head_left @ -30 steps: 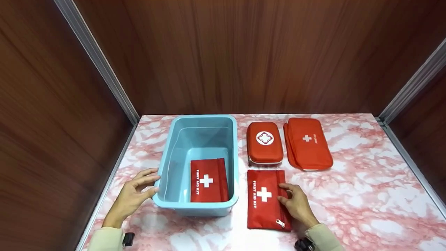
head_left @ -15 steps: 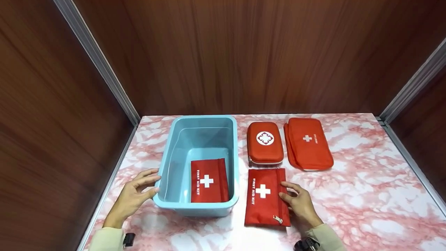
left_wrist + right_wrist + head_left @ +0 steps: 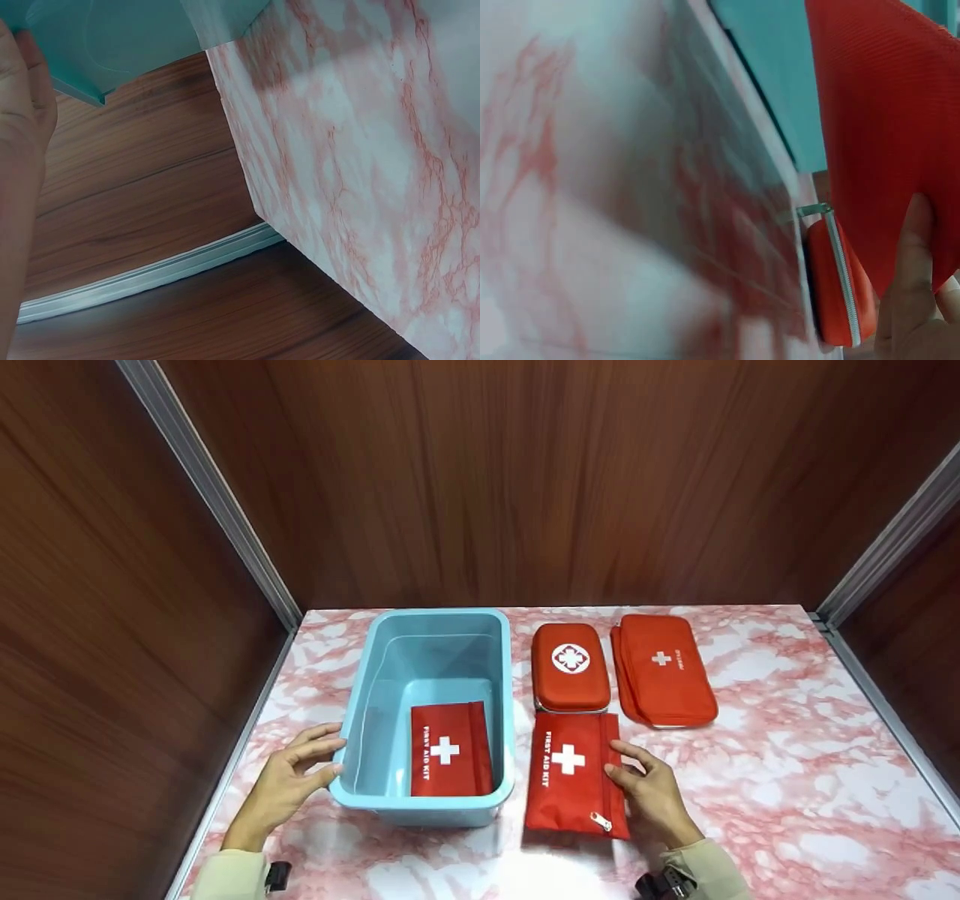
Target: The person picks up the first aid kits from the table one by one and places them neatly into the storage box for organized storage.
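My right hand [image 3: 660, 795] pinches the right edge of a flat red zip pouch [image 3: 566, 795] marked FIRST AID KIT, white cross facing up. In the right wrist view the pouch [image 3: 885, 127] is raised off the table, with a shadow beneath it, and one finger lies along its plain side. A pale blue plastic tub [image 3: 420, 802] stands left of it. Inside, a similar red pouch [image 3: 450, 769] lies on the tub floor. My left hand [image 3: 289, 769] has its fingertips and thumb at the tub's left rim, fingers loosely bent.
Behind the held pouch sits a red hard zip case [image 3: 571, 682] with a round white emblem. Right of that lies a red soft case [image 3: 667, 690]. Wood-grain walls [image 3: 480, 480] enclose the pink marbled table [image 3: 795, 765] at the back and sides.
My right hand has lifted the pouch and shifted it slightly away from me, so its far edge now overlaps the hard case's front. The left hand and tub stay put.
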### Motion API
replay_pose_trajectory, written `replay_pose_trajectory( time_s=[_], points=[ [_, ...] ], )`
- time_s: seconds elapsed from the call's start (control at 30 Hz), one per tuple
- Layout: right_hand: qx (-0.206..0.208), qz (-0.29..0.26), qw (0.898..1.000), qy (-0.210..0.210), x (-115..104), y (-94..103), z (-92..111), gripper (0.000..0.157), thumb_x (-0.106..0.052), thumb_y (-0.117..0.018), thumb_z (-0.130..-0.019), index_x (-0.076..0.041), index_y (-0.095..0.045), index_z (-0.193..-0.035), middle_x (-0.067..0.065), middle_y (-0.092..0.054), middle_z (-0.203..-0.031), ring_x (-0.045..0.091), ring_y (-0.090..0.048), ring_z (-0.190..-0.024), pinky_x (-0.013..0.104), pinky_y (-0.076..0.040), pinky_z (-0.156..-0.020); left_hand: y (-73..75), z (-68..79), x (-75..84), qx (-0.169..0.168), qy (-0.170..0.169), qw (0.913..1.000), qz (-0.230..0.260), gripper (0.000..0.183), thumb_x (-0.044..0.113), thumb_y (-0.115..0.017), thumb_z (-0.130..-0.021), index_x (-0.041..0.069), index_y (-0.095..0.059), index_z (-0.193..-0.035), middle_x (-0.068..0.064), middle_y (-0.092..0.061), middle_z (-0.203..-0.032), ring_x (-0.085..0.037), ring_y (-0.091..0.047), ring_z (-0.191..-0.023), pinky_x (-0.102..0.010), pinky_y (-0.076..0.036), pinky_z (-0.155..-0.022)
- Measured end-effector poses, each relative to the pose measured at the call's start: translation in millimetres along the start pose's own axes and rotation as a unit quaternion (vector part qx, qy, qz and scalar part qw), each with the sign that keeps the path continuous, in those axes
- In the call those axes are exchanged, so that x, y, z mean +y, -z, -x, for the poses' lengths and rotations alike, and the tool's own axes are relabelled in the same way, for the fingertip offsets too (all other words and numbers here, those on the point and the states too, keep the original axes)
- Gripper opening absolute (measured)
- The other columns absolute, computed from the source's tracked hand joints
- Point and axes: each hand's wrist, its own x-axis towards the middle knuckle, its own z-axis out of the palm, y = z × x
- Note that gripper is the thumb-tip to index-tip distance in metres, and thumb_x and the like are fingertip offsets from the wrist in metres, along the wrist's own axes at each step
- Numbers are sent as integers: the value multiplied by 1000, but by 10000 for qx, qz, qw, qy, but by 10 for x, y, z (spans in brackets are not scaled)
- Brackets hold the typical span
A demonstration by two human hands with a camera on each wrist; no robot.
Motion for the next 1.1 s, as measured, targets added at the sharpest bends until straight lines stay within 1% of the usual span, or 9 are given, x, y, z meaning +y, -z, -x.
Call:
replay_pose_trajectory(
  time_s=[0.13, 0.2, 0.3, 0.43, 0.6, 0.7, 0.8, 1.03, 1.1],
  points=[
    [-59, 55, 9999, 81, -52, 4, 0, 49, 7, -68, -90, 11, -52, -136, 18, -68, -106, 13, -68, -80, 28, -58, -70, -3, -6, 4, 23, -1, 10000, 26, 33, -16, -69, -85, -15, -65, -117, -30, -49, -137, -15, -64, -105, -21, -54, -84],
    [-83, 44, 9999, 112, -82, 9, -1, 49, 6, -68, -90, 10, -52, -137, 19, -66, -113, 12, -68, -82, 28, -57, -71, -4, -6, 4, 27, -17, 10000, 32, 32, -16, -69, -85, -16, -65, -117, -31, -48, -137, -15, -64, -105, -21, -54, -82],
    [-83, 104, 9997, 213, -137, 16, -3, 51, 4, -70, -90, 10, -52, -137, 15, -63, -124, 10, -67, -86, 25, -56, -74, -5, -4, 4, 31, -14, 10000, 29, 32, -15, -68, -85, -16, -65, -117, -31, -48, -137, -15, -64, -105, -20, -54, -82],
    [-97, -129, 9995, 286, -217, 5, -6, 50, 5, -68, -91, 11, -51, -138, 7, -58, -130, 10, -66, -90, 22, -54, -78, -6, -5, 7, 66, 61, 10000, 31, 32, -15, -69, -85, -15, -65, -117, -30, -49, -137, -15, -64, -106, -20, -53, -84],
    [-184, -647, 9975, 220, -315, -16, 1, 51, 10, -63, -92, 13, -46, -141, 2, -50, -132, 13, -65, -88, 26, -56, -78, -9, 0, 7, 120, 166, 9998, 42, 32, -15, -69, -85, -14, -66, -116, -28, -50, -137, -16, -64, -105, -20, -53, -84],
    [-160, -865, 9960, 146, -378, -34, 10, 52, 11, -62, -92, 12, -45, -141, 5, -54, -125, 14, -66, -84, 30, -58, -75, -12, 6, 7, 159, 223, 9996, 59, 32, -16, -69, -85, -14, -66, -116, -28, -50, -137, -16, -64, -105, -20, -54, -83],
    [-98, -917, 9957, 115, -437, -42, 7, 51, 10, -62, -93, 11, -46, -141, 6, -56, -119, 14, -65, -81, 30, -58, -73, -10, 8, 3, 139, 208, 9997, 61, 31, -15, -69, -85, -14, -66, -116, -28, -50, -137, -16, -64, -105, -20, -54, -80],
    [-194, -1153, 9930, 178, -575, -47, -16, 49, 10, -60, -94, 10, -47, -141, 10, -37, -126, 12, -64, -81, 27, -57, -71, -1, 0, -5, 59, 181, 9998, 33, 31, -12, -69, -87, -13, -65, -118, -28, -49, -138, -15, -64, -106, -21, -55, -76],
    [-188, -1241, 9919, 202, -610, -56, -25, 48, 11, -59, -94, 9, -48, -140, 11, -37, -124, 13, -65, -82, 27, -57, -71, -4, 1, 0, 79, 233, 9997, 15, 31, -12, -69, -87, -13, -66, -118, -26, -49, -139, -15, -63, -106, -21, -55, -75]
  ],
)
